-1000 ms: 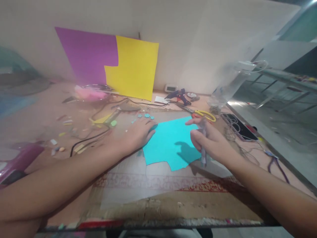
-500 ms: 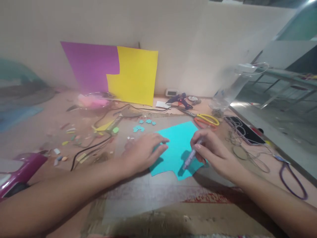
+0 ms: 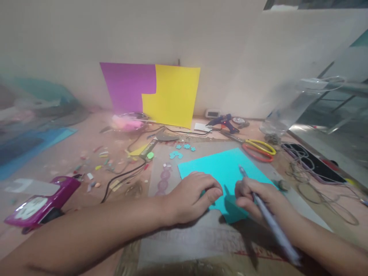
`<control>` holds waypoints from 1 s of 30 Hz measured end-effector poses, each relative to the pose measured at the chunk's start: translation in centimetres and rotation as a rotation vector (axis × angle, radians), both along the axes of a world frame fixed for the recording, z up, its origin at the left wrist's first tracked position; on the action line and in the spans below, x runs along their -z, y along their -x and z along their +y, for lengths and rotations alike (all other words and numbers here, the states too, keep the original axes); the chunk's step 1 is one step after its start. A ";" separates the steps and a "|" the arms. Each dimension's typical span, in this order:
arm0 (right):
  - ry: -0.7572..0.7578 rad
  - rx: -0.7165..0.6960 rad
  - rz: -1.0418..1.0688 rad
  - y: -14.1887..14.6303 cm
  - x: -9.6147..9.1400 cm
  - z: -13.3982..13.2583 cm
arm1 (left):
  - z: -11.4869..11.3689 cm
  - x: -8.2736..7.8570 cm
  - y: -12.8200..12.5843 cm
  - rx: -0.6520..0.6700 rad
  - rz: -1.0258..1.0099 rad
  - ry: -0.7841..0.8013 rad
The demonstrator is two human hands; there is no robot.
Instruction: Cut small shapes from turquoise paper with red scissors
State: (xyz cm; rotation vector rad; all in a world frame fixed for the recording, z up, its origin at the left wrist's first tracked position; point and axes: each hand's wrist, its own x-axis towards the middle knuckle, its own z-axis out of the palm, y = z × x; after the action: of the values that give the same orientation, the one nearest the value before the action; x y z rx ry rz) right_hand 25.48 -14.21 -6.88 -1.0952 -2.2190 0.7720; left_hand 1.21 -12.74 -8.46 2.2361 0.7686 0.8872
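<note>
A turquoise craft sheet (image 3: 224,165) lies on the pale work mat, its near edge cut unevenly. My left hand (image 3: 198,197) rests on the sheet's near left part, fingers bent, thumb apart from them, holding nothing. Over the near right part, my right hand (image 3: 258,199) is closed around a pale lilac pen (image 3: 271,220). One slim end of the pen points away from me past the fingers; the long body slants back toward my right wrist. Small turquoise flower cut-outs (image 3: 186,146) and a scalloped turquoise piece (image 3: 175,154) lie beyond my left hand.
Scissors with yellow and orange handles (image 3: 258,149) lie behind the sheet, near a glue gun (image 3: 224,123). To the right is a phone (image 3: 314,163) under a tangled cable. A magenta tool (image 3: 43,205) and small scraps sit left. Purple (image 3: 129,86) and yellow sheets (image 3: 178,96) lean on the wall.
My view has shifted, so the table appears further left. The pen has swung round in my right hand, from pointing down at the sheet to slanting back over the wrist. The turquoise sheet has turned.
</note>
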 end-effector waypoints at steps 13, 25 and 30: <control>0.291 0.050 0.177 2.4 -1.3 -0.2 | 0.4 0.1 -0.4 0.033 0.140 -0.225; 0.585 0.156 0.741 -0.1 -3.4 1.4 | 0.8 0.3 -0.5 -0.084 0.163 -0.120; 0.437 0.233 0.530 -0.7 -3.8 2.0 | 0.4 0.3 -0.3 -0.044 0.102 -0.164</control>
State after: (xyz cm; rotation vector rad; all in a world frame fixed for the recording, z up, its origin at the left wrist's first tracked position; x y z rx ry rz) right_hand 26.19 -12.21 -3.11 -1.1510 -1.4902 1.3037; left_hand 1.50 -12.35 -8.79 2.4326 0.8206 0.8908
